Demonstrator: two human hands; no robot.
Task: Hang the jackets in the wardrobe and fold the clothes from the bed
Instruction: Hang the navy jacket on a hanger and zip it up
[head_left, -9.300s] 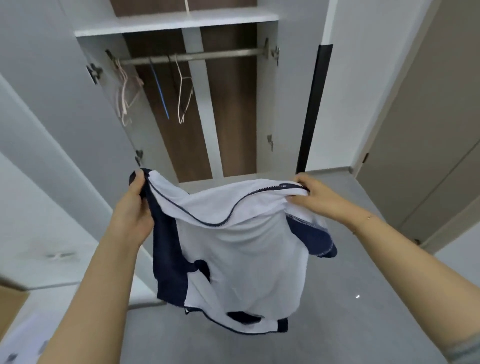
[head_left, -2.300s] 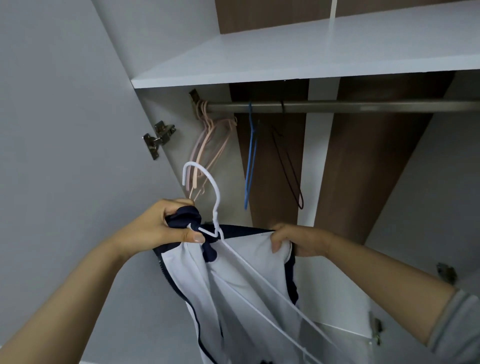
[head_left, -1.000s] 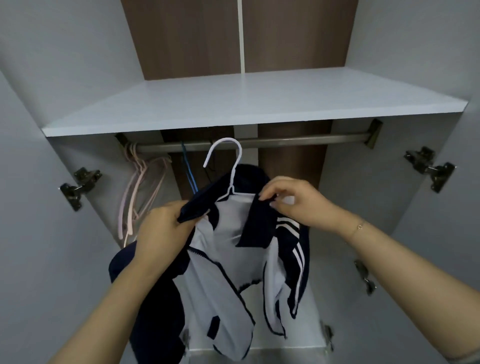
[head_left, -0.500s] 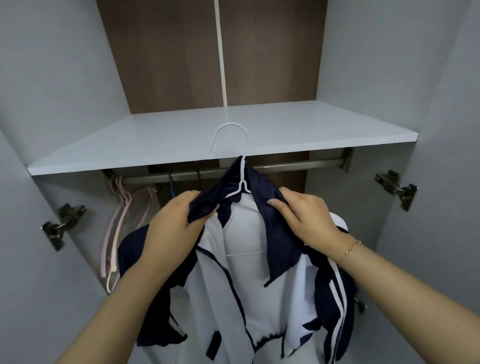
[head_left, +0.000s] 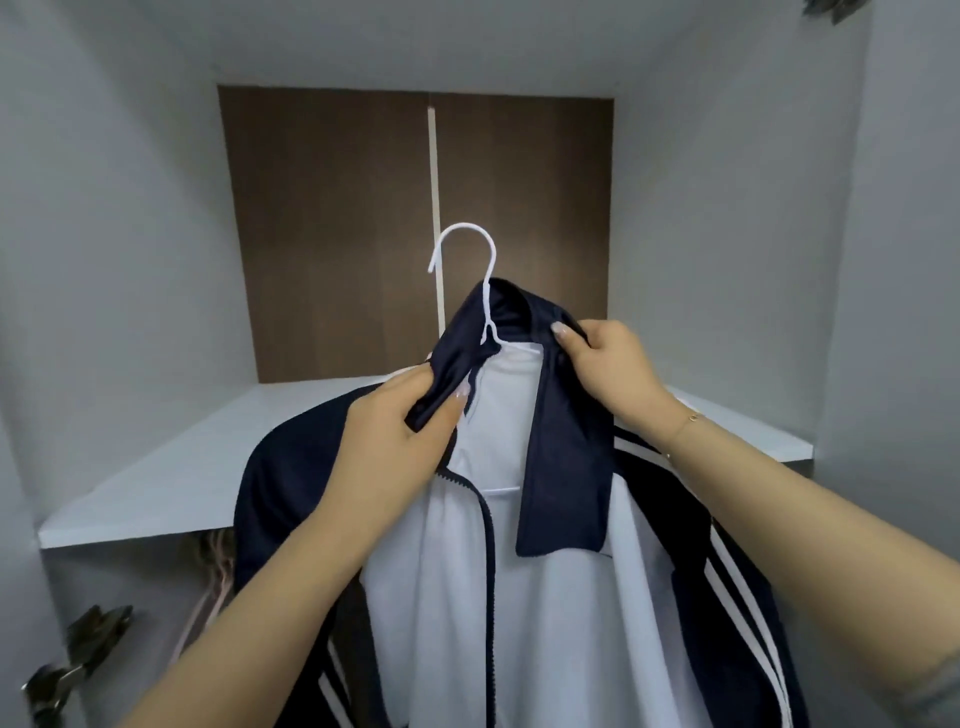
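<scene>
A navy jacket (head_left: 566, 457) with a white lining and white sleeve stripes hangs open on a white wire hanger (head_left: 467, 260). The hanger's hook sticks up above the collar, free in the air in front of the wardrobe's upper compartment. My left hand (head_left: 400, 431) pinches the left side of the collar. My right hand (head_left: 608, 364) grips the right side of the collar. The clothes rail is hidden behind the jacket and below the shelf.
The white wardrobe shelf (head_left: 171, 483) runs across behind the jacket, with a brown back panel (head_left: 337, 234) above it. Pink hangers (head_left: 213, 571) show under the shelf at the left. A metal door hinge (head_left: 78, 660) sits at the lower left.
The jacket on its hanger has risen higher before the wardrobe, and the view has tilted upward. The rail has dropped out of sight. Both hands stay on the collar.
</scene>
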